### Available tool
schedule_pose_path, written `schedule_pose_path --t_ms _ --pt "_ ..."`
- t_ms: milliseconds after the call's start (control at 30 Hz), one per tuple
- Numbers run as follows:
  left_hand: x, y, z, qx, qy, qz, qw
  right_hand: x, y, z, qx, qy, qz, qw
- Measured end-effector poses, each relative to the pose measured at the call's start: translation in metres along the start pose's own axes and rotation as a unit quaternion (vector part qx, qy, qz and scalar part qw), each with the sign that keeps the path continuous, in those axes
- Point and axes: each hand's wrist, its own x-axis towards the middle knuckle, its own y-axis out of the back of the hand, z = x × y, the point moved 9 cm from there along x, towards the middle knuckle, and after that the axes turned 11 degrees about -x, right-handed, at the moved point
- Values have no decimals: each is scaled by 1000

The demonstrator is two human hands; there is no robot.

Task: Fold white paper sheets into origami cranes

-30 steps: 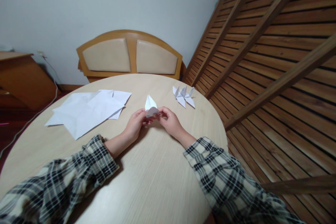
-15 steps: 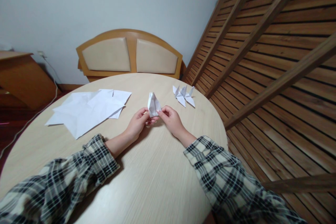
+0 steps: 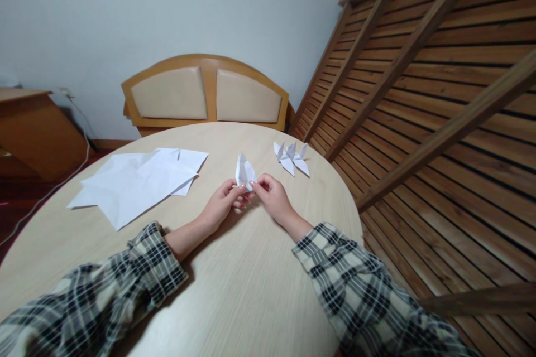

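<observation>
A small folded white paper (image 3: 245, 169) stands upright between my hands, over the middle of the round table (image 3: 251, 279). My left hand (image 3: 224, 203) pinches its lower left edge, thumb in front and fingers curled beneath. At the lower right corner, my right hand (image 3: 272, 196) grips the same paper between thumb and forefinger. Small folded paper figures (image 3: 292, 157) with pointed tips sit beyond my right hand. Off to the left lie overlapping creased white sheets (image 3: 138, 178).
A wooden headboard with two cream panels (image 3: 167, 95) is behind the table. Slatted wooden boards (image 3: 439, 139) slope along the right side. A brown desk (image 3: 37, 134) and a white cable are at the left.
The left thumb has moved onto the front of the folded paper, near the right thumb. The paper's upper part looks more opened out. The view has tilted slightly upward.
</observation>
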Motion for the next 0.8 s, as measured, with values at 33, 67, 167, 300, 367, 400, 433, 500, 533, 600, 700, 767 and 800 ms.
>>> schedule_pose_path --t_ms 33,67,167,300,367,400,433,500,533,600,700,767,800 --pt "0 1 -1 -1 3 2 1000 0 -1 0 2 -2 -3 1000" --pt "0 2 -2 -4 8 5 1000 0 -1 0 4 -4 -6 1000" --pt "0 3 -6 -14 17 8 1000 0 -4 2 16 -1 -15 1000" --pt "1 3 -6 -25 10 2 1000 2 -8 5 76 -6 -32 997" --pt "1 3 -5 -20 4 3 1000 2 -8 8 90 -10 -34 995" --pt "1 3 -5 -16 0 3 1000 2 -8 9 89 -11 -33 995" --pt "1 2 -4 -12 -3 1 1000 3 -9 10 85 -12 -33 996" --pt "1 1 -2 -6 -9 -7 1000 3 -9 12 77 -15 -35 996" --pt "1 0 -2 -4 -11 -11 1000 3 -10 14 75 -18 -36 996" --pt "0 -2 -2 1 -11 -20 1000 4 -10 17 81 -26 -38 996" --pt "0 -4 -1 14 -13 -30 999 3 -14 21 104 -50 -54 992" --pt "-1 -5 -1 28 -14 -37 999 2 -18 21 121 -69 -73 988" --pt "-1 -6 -1 36 -15 -43 998 1 -20 20 130 -73 -82 985"
